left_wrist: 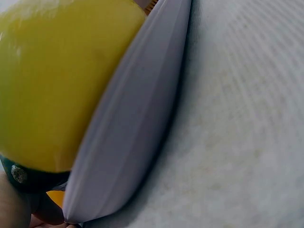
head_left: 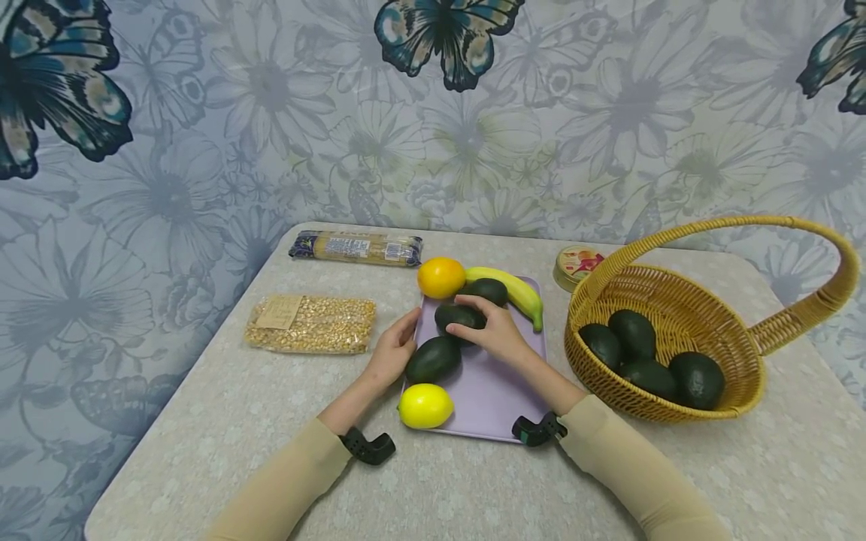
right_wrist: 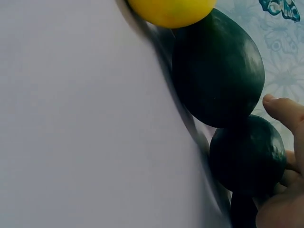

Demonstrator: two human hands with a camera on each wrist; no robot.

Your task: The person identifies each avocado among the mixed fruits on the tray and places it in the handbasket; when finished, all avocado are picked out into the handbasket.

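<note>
On a lilac tray (head_left: 487, 391), avocados form a slanting row: a front one (head_left: 433, 361), a middle one (head_left: 461, 321) and a back one (head_left: 485, 290). My right hand (head_left: 497, 330) holds the middle avocado, fingers over its far side and thumb at its near side. The right wrist view shows this avocado (right_wrist: 247, 154) beside the thumb and fingers. My left hand (head_left: 392, 349) grips the tray's left edge beside the front avocado; its fingertips are partly hidden. A lemon (head_left: 425, 406) lies at the tray's near left corner, large in the left wrist view.
An orange (head_left: 441, 278) and a banana (head_left: 510, 289) lie at the tray's far end. To the right stands a wicker basket (head_left: 751, 383) with several avocados, a round tin (head_left: 575, 267) behind it. Pasta (head_left: 355, 248) and a bag of yellow grains (head_left: 325, 323) lie left.
</note>
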